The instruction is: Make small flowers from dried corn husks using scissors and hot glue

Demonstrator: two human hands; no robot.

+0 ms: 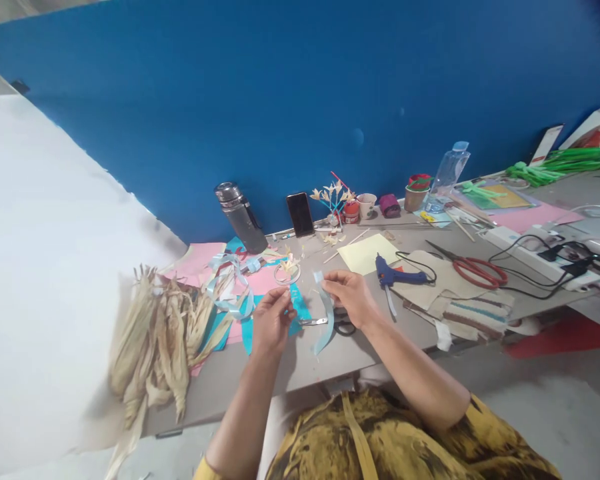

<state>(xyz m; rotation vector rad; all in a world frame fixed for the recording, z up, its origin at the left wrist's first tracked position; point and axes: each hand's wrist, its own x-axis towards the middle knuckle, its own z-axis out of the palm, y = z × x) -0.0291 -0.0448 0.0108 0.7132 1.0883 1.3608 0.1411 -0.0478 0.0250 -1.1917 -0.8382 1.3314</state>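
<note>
My right hand (pixel 351 297) is closed, pinching one end of a pale blue ribbon strip (pixel 326 327) between thumb and fingertips. The strip curves down towards the table's front edge. To its left, my left hand (pixel 271 321) is raised with thumb and fingers pressed together; whatever may be between them is too small to make out. Below the hands lie small scissors (pixel 314 322) with metal blades, partly behind the ribbon. Blue paper (pixel 300 310) is beside my left fingers. A loose coil of pale ribbon (pixel 245 310) rests further left.
Dried corn husks (pixel 167 340) hang over the left front edge. A thermos (pixel 245 223), phone (pixel 300 215) and husk flowers (pixel 334 195) stand along the blue wall. On the right are a blue glue gun (pixel 403 276), red-handled scissors (pixel 480 272) and a corded power strip (pixel 523 253).
</note>
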